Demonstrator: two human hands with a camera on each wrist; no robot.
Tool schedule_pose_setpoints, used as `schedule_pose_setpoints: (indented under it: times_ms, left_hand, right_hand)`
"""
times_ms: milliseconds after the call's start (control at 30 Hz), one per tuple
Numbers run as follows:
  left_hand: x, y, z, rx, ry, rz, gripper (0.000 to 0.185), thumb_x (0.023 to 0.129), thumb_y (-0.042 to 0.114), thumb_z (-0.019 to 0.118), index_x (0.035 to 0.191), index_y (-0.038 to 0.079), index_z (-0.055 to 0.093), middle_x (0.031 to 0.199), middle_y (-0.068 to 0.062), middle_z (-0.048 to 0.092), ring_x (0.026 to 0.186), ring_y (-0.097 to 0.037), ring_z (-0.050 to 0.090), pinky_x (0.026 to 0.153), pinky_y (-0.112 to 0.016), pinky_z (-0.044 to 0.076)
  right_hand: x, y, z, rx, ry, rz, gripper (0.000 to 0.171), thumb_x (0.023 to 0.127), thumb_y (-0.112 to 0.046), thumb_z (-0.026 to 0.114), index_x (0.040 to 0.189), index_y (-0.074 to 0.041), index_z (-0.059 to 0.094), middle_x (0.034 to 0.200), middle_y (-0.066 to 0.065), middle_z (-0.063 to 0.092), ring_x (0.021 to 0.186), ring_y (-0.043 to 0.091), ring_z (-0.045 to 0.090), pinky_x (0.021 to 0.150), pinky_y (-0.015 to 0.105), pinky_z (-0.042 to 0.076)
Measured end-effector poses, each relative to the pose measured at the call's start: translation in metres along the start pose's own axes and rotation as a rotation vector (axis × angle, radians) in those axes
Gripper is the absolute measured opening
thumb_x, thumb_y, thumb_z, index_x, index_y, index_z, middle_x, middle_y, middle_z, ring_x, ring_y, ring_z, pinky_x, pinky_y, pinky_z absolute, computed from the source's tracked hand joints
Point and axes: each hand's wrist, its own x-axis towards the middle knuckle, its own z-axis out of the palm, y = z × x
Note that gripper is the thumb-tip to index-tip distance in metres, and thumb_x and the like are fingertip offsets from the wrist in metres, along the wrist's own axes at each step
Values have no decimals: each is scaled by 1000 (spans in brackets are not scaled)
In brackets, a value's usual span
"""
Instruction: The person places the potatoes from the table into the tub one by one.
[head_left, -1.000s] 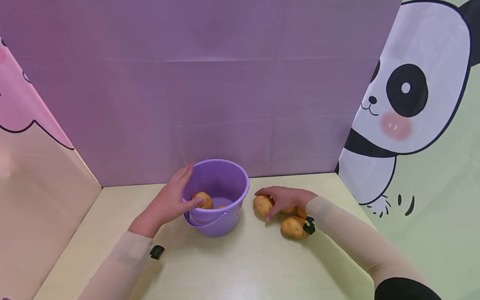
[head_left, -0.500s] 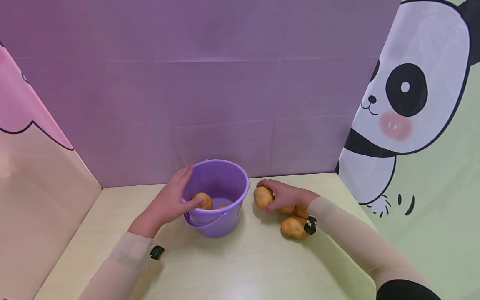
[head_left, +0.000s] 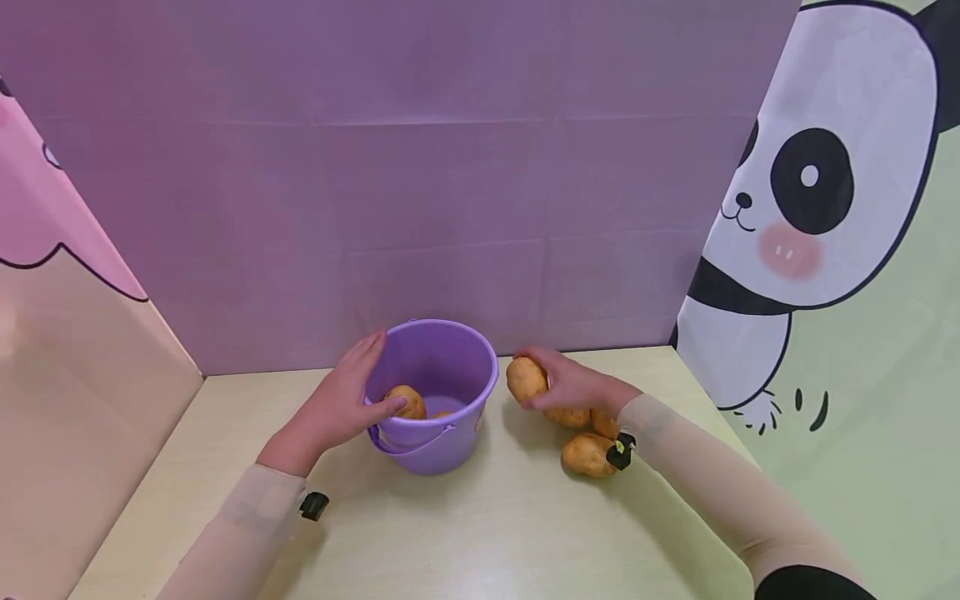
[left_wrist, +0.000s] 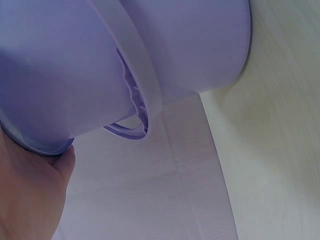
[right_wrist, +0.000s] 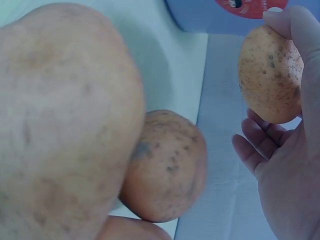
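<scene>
A purple bucket (head_left: 435, 450) stands upright on the table, its handle (left_wrist: 145, 90) hanging down the near side. My left hand (head_left: 348, 396) holds the bucket's left rim, with the thumb reaching over the opening. Inside the bucket lies a potato (head_left: 407, 400), and a sliver of another shows beside it. To the right of the bucket, my right hand (head_left: 573, 383) grips a potato (right_wrist: 270, 75) between thumb and fingers, raised above the table. Below that hand are more potatoes, one nearer potato (head_left: 587, 455) lying by the wrist and others (head_left: 570, 417) partly hidden by the hand.
The pale wooden table (head_left: 450, 542) ends at a purple backdrop (head_left: 450, 183) just behind the bucket. A panel with a panda picture (head_left: 817, 208) borders the right side, and a pink and beige panel (head_left: 60, 400) the left. A red sticker (right_wrist: 250, 7) marks the bucket's side.
The right hand has lifted its potato up off the table and slightly back. The left hand and the bucket have stayed in place.
</scene>
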Motion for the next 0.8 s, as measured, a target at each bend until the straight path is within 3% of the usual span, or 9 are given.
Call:
schedule_pose_setpoints:
  times_ms: [200,500,800]
  left_hand:
    - [1,-2,1,4,9,-9,109,97,44,81,171,-10,21,179,-28,23,166,-49,20,131,-68,24]
    - [1,-3,1,8,-5,-14,110,98,44,81,172,-9,20,180,-27,22,167,-48,19,132,-67,23]
    - [2,-5,3,3,3,-4,110,97,43,81,171,-10,21,180,-27,22,166,-48,19,132,-67,22]
  right_hand:
    - [-1,-9,-7,1,51,-21,73,88,-26,90,151,-18,54,138,4,60,121,25,61,99,43,57]
    - [0,-17,-19,48,78,-19,75,88,-22,90,153,-14,52,136,8,63,117,27,64,98,43,59]
    - [1,-23,-28,24,100,-19,77,88,-22,91,153,-11,51,135,10,64,117,28,65,97,44,61]
